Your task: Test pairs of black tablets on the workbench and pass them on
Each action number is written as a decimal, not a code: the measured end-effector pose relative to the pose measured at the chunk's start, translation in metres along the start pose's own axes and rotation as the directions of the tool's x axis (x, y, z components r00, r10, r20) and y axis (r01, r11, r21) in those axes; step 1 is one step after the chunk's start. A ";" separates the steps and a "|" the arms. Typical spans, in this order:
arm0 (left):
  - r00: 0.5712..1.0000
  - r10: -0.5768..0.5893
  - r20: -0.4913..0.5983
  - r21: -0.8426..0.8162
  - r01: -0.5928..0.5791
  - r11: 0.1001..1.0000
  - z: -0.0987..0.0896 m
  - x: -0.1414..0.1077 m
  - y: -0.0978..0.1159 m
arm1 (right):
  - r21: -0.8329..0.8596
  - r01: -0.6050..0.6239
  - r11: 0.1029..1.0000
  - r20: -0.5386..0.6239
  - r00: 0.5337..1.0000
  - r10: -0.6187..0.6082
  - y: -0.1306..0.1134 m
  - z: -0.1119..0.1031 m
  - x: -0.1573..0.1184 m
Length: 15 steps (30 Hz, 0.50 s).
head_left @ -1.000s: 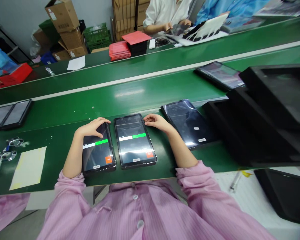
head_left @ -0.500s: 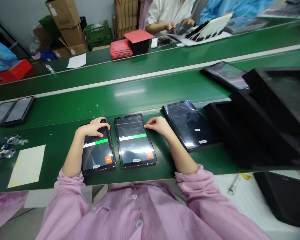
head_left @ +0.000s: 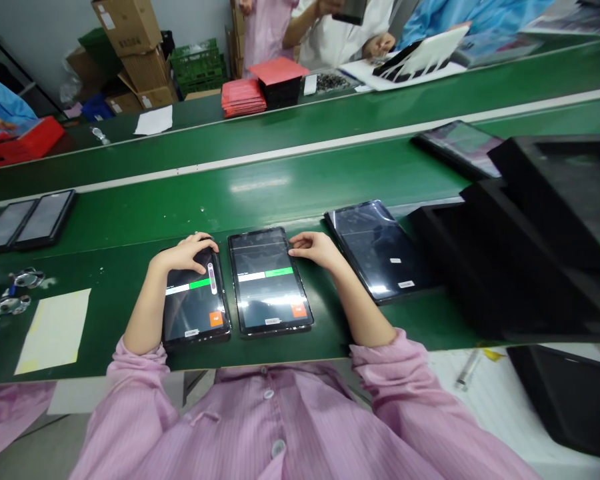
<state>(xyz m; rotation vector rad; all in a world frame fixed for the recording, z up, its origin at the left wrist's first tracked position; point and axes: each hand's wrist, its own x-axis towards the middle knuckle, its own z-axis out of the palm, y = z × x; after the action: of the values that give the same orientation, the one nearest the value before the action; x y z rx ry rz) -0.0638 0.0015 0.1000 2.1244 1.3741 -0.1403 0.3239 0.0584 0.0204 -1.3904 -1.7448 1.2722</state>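
Note:
Two black tablets lie side by side on the green bench, their lit screens showing a white and green bar and an orange square. Across the top of the left tablet rests my left hand, fingers curled over its upper right edge and thumb over the screen. A small slider shows near that thumb. My right hand is at the upper right edge of the middle tablet, thumb and fingers slightly apart, fingertips at the edge. Another tablet, its screen dark, lies to the right of my right hand.
Black trays are stacked at the right. A yellowish paper sheet and metal-looking items lie left. Two tablets sit on the green belt. Across it, co-workers' hands work near red stacks.
A slider has appeared on the left tablet's screen. My right fingers have parted slightly; both hands stay in place. Across the belt, a co-worker has raised a dark flat object.

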 end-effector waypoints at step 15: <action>1.000 0.026 -0.004 0.024 -0.026 0.999 0.000 0.000 0.001 | 0.002 0.013 1.000 -0.013 1.000 -0.013 -0.002 0.004 -0.004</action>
<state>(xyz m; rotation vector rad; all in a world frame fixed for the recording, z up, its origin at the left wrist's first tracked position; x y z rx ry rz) -0.0626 0.0014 0.1008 2.1629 1.3525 -0.1432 0.3210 0.0532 0.0209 -1.3803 -1.7410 1.2553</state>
